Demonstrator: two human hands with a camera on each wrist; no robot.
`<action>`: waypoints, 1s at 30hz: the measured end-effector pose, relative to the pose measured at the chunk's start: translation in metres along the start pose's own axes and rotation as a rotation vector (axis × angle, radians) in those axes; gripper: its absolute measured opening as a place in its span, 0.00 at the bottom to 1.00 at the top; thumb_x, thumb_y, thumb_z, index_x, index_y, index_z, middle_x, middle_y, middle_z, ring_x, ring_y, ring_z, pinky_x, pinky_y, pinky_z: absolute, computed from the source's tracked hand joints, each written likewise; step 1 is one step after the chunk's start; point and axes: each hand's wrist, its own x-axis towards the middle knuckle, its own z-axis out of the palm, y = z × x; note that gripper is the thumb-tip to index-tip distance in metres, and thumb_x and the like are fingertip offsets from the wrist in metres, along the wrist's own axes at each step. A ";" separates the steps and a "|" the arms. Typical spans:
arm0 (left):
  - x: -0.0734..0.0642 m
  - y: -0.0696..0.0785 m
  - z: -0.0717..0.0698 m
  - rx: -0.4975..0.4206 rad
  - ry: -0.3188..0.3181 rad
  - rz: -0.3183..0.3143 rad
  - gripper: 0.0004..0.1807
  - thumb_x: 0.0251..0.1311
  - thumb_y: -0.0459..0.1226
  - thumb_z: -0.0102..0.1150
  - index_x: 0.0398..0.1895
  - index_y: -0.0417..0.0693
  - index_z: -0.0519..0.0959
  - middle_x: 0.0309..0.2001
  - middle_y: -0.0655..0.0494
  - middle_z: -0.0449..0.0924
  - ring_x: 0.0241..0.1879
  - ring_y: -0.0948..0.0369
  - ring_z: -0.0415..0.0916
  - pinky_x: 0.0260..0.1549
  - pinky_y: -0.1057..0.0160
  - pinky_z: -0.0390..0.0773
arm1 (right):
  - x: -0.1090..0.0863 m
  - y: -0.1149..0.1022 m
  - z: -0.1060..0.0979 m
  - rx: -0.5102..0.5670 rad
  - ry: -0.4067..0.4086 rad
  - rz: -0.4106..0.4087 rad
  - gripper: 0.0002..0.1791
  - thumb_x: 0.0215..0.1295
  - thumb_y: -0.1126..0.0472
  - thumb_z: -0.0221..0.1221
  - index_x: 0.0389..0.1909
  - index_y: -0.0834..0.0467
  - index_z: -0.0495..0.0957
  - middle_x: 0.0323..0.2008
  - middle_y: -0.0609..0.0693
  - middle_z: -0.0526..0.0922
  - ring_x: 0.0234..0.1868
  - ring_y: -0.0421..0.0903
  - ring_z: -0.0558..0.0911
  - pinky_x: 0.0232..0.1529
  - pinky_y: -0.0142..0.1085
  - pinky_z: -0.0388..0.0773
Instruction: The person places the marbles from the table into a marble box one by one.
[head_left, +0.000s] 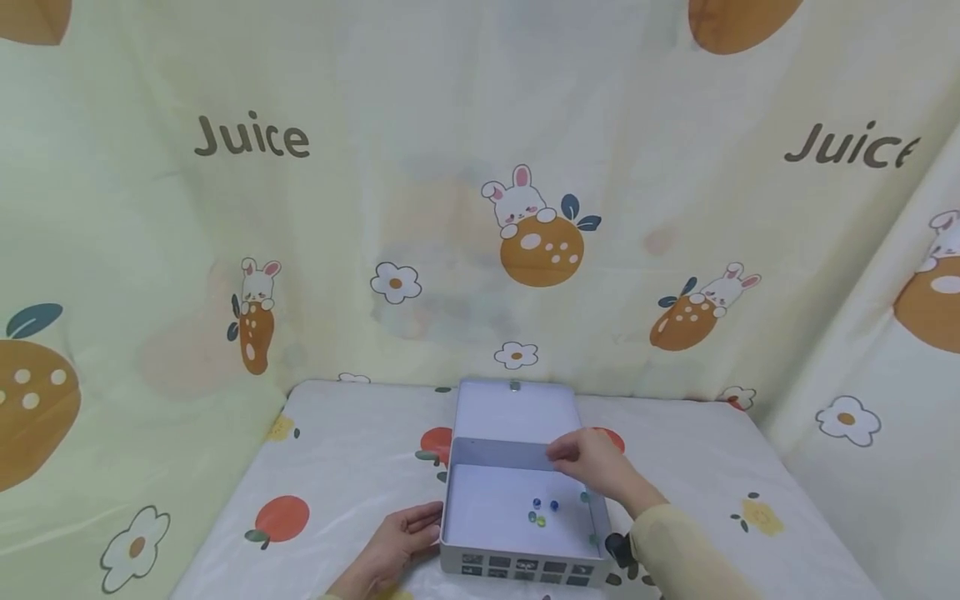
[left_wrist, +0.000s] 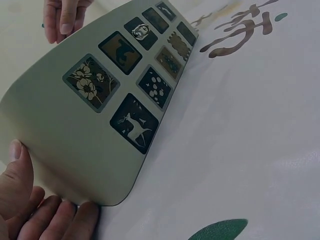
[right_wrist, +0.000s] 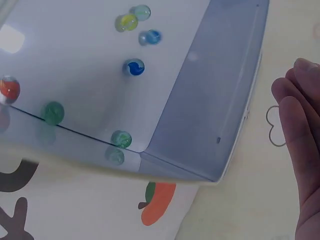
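Note:
A pale box (head_left: 447, 533) with its lid (head_left: 517, 412) folded back stands before me, small dark pictures printed on its front. Inside, blue marbles (right_wrist: 134, 67), a yellow one (right_wrist: 128, 22) and a pale green one (right_wrist: 142, 12) sit in a loose cluster. Two green marbles (right_wrist: 53, 113) and an orange-red one (right_wrist: 10, 89) lie along the right wall. My left hand (head_left: 397, 546) rests against the box's left side, thumb on the wall and fingers low by the bottom edge. Over the back right of the box is my right hand (head_left: 596, 462), fingers together; no marble shows between them.
A white cloth (head_left: 337, 467) with fruit prints covers the table. Behind it hangs a pale curtain (head_left: 420, 350) with rabbits and oranges on it. A dark round thing (head_left: 619, 550) shows under my right sleeve, by the box's front right corner.

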 end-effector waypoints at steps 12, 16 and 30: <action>0.002 -0.001 0.001 0.020 0.009 -0.015 0.33 0.68 0.31 0.61 0.74 0.31 0.64 0.70 0.35 0.71 0.70 0.43 0.72 0.58 0.52 0.86 | -0.023 0.047 -0.026 0.260 0.051 0.058 0.14 0.66 0.63 0.67 0.51 0.64 0.86 0.47 0.56 0.90 0.48 0.49 0.89 0.49 0.41 0.91; 0.001 0.000 0.002 0.020 0.009 -0.014 0.33 0.68 0.31 0.61 0.74 0.31 0.64 0.70 0.34 0.71 0.70 0.43 0.72 0.59 0.51 0.86 | -0.039 0.073 -0.037 0.335 0.073 0.168 0.21 0.68 0.56 0.67 0.56 0.64 0.83 0.50 0.57 0.89 0.50 0.48 0.88 0.51 0.40 0.91; -0.001 0.001 0.003 0.039 0.001 -0.007 0.34 0.68 0.32 0.61 0.74 0.31 0.63 0.72 0.34 0.68 0.71 0.43 0.71 0.60 0.51 0.85 | -0.082 0.176 -0.036 -0.217 0.034 0.289 0.08 0.61 0.66 0.68 0.41 0.63 0.87 0.36 0.55 0.91 0.37 0.51 0.88 0.42 0.52 0.87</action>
